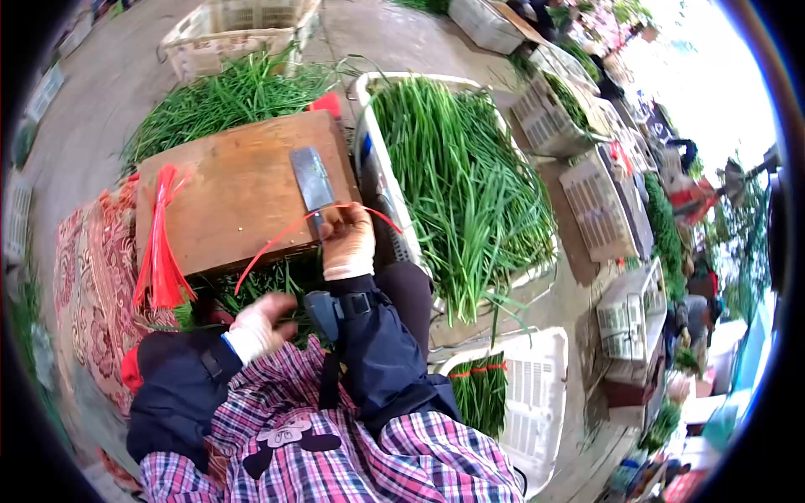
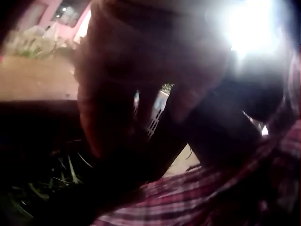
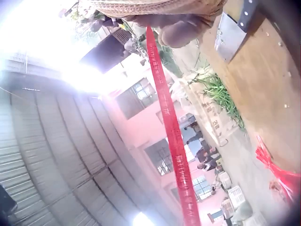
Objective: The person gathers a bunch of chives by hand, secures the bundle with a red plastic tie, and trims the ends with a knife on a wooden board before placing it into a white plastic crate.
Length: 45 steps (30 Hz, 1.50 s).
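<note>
Right hand [image 1: 349,241]: thumb and fingertips closing in a pinch on a red strip [image 1: 271,241], its two ends arching to either side. Left hand [image 1: 262,325]: fingers loosely bending, half open, holding nothing I can see, hovering near the lap. Cleaver [image 1: 312,178] lying on the wooden board [image 1: 226,184]; red strands [image 1: 163,251] draping over its near edge. Rightward, long greens [image 1: 461,176] filling a white crate [image 1: 366,126].

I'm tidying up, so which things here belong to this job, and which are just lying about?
Likely the job's: red strip in right hand, spare strips, greens, knife, board, tied bundle.
Seemingly just lying about: patterned cloth, far crates.
</note>
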Each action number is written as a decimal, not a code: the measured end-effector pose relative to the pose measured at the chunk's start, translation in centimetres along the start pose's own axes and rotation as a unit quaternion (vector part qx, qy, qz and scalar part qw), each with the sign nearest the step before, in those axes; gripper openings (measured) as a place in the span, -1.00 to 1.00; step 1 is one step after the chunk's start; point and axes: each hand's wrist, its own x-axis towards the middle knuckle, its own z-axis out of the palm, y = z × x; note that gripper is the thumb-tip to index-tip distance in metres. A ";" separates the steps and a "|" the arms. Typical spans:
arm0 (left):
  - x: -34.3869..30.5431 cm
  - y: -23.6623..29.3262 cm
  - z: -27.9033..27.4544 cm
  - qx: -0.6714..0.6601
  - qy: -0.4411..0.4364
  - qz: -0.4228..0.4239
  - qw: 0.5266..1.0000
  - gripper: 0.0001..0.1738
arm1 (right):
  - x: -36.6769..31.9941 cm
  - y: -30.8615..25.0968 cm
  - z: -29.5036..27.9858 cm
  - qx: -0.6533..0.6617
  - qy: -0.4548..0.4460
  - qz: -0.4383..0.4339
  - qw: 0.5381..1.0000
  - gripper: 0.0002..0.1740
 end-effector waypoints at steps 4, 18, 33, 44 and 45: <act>3.1 4.6 -0.9 0.034 0.268 0.110 0.957 -0.17 | -3.4 1.1 -0.5 -0.109 0.032 0.016 0.993 -0.81; 2.3 3.9 -4.5 -0.412 0.289 -0.068 0.862 -0.43 | -5.9 0.9 -1.4 -0.216 -0.109 0.001 0.970 -0.60; -3.2 1.7 -3.8 -0.344 0.116 -0.109 0.925 -0.34 | -5.5 -1.5 -1.8 -0.480 -0.226 -0.096 0.842 -0.69; 0.1 -2.9 -8.4 -0.389 0.187 -0.081 0.898 -0.30 | -7.2 -28.0 -12.0 -0.829 0.065 -0.146 0.536 0.10; 0.7 -3.4 -8.1 -0.400 0.179 -0.085 0.895 -0.30 | -7.3 -27.8 -12.4 -0.849 0.074 -0.121 0.510 0.20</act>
